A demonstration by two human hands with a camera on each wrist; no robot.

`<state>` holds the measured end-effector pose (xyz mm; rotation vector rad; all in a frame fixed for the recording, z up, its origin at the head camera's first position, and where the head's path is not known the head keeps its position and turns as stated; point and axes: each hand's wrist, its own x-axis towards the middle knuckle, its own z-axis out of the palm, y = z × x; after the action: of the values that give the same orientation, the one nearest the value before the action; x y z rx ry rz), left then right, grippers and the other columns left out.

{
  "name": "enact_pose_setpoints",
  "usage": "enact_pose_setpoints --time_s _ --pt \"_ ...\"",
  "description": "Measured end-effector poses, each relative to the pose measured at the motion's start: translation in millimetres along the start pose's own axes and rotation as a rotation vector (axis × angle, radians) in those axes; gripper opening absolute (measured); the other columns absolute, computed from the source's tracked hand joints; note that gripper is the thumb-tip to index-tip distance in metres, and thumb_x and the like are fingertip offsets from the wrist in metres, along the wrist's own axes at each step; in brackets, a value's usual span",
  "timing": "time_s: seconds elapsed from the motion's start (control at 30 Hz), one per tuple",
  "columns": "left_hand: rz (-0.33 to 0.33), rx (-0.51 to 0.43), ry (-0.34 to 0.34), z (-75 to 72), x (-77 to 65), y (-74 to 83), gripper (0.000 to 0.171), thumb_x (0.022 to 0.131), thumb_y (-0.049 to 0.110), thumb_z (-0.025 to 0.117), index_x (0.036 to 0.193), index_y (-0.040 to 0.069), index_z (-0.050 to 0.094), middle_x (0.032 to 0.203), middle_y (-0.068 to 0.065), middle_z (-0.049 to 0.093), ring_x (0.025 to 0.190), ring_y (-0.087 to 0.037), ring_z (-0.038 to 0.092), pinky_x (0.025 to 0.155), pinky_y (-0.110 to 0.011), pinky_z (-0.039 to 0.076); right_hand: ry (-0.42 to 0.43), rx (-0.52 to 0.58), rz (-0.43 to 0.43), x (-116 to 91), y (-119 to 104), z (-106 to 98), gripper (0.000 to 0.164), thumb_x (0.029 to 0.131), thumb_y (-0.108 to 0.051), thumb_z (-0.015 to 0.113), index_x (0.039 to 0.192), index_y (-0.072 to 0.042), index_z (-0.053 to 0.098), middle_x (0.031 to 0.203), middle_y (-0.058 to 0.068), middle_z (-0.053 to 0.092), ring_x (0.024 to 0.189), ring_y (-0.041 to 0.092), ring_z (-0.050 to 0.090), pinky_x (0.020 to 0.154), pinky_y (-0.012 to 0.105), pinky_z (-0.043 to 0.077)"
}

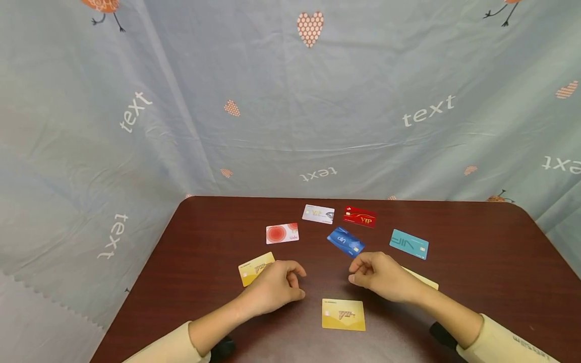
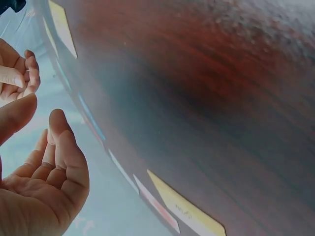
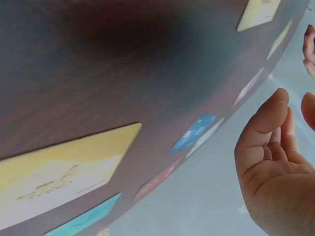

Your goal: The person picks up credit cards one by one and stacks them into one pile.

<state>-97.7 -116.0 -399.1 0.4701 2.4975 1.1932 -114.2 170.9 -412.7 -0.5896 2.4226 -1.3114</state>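
My left hand (image 1: 274, 287) hovers above the table, partly covering a gold VIP card (image 1: 251, 271). Its fingers are loosely bent, and the left wrist view shows a gap between thumb and fingertips with nothing in it. Across from it, my right hand (image 1: 386, 275) hangs in the air with similarly bent, unoccupied fingers. It hides much of another gold card (image 1: 423, 279), and a blue VIP card (image 1: 346, 242) lies just beyond its fingertips. A third gold card (image 1: 343, 315) lies flat between the hands, nearer to me.
Farther back lie a white card with red circles (image 1: 282, 233), a silvery VIP card (image 1: 318, 214), a red VIP card (image 1: 359, 217) and a teal card (image 1: 409, 244). The dark wooden table (image 1: 204, 227) ends at a patterned grey-blue cloth (image 1: 272, 131) behind it.
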Motion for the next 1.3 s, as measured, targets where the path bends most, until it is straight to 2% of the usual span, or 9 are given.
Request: enact_pose_setpoints --time_s 0.27,0.57,0.77,0.93,1.03,1.17,1.3 --pt "0.021 0.064 0.078 -10.1 -3.8 0.4 0.03 0.082 0.001 0.082 0.109 -0.001 0.07 0.075 0.006 0.059 0.058 -0.007 0.053 0.058 -0.025 0.045 0.007 -0.019 -0.016 12 -7 2 0.012 0.096 -0.016 0.075 0.101 -0.006 0.07 0.084 -0.002 0.067 0.076 0.015 0.061 0.067 0.026 0.052" --pt "-0.028 0.036 0.173 -26.2 -13.8 -5.6 0.031 0.082 0.002 0.082 0.111 0.002 0.072 0.083 0.002 0.062 0.062 -0.012 0.055 0.059 -0.026 0.046 -0.026 -0.038 -0.033 28 -15 10 0.013 0.097 -0.016 0.074 0.105 -0.006 0.07 0.087 -0.005 0.067 0.08 0.016 0.063 0.07 0.028 0.053" --pt "-0.054 0.061 0.264 -36.1 -17.3 -9.2 0.032 0.083 0.003 0.083 0.113 0.004 0.073 0.093 -0.004 0.068 0.069 -0.013 0.059 0.063 -0.028 0.05 -0.074 -0.02 -0.052 38 -26 12 0.024 0.096 -0.019 0.078 0.112 -0.004 0.069 0.091 -0.005 0.068 0.084 0.017 0.062 0.069 0.028 0.053" --pt "-0.067 0.07 0.342 -40.7 -20.4 -13.9 0.037 0.08 -0.001 0.083 0.116 0.002 0.073 0.098 -0.008 0.069 0.071 -0.013 0.058 0.061 -0.026 0.049 -0.107 -0.02 -0.077 48 -35 15 0.032 0.094 -0.022 0.081 0.119 -0.007 0.068 0.104 0.002 0.069 0.09 0.017 0.063 0.073 0.03 0.054" --pt "-0.074 0.075 0.364 -42.6 -21.9 -17.0 0.041 0.081 -0.002 0.083 0.12 0.002 0.071 0.103 -0.01 0.07 0.075 -0.013 0.059 0.062 -0.026 0.05 -0.113 -0.018 -0.084 54 -37 17 0.038 0.093 -0.024 0.082 0.123 -0.006 0.068 0.115 0.008 0.069 0.097 0.019 0.064 0.078 0.031 0.056" --pt "-0.096 0.101 0.381 -45.7 -24.9 -21.7 0.047 0.082 0.001 0.083 0.126 0.002 0.069 0.107 -0.011 0.069 0.081 -0.015 0.06 0.067 -0.028 0.051 -0.117 -0.014 -0.092 62 -37 23 0.046 0.091 -0.024 0.083 0.127 -0.001 0.066 0.122 0.012 0.069 0.105 0.025 0.065 0.085 0.032 0.056" --pt "-0.134 0.15 0.391 -50.6 -26.7 -25.8 0.052 0.082 0.004 0.084 0.131 0.001 0.066 0.108 -0.011 0.069 0.076 -0.015 0.057 0.065 -0.03 0.048 -0.112 -0.012 -0.09 72 -34 29 0.051 0.09 -0.024 0.084 0.13 0.0 0.065 0.126 0.014 0.069 0.109 0.029 0.065 0.089 0.036 0.055"
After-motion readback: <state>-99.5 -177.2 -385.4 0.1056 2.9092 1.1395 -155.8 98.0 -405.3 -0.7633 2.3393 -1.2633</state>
